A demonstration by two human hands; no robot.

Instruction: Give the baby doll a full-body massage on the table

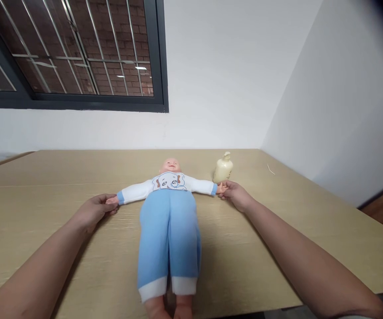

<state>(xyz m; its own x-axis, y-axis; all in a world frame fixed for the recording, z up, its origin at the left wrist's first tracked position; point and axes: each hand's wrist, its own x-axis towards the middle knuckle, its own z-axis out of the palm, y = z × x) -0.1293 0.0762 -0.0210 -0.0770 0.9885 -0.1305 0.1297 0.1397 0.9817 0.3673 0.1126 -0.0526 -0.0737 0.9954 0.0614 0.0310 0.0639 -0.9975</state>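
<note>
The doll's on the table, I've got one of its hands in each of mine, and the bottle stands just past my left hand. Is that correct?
No: the head view shows the bottle just past your right hand, not your left hand. The doll is on the table, one of its hands in each of yours.

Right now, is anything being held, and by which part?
Yes, the doll, by its small hands: the left hand grips one, the right hand the other.
</note>
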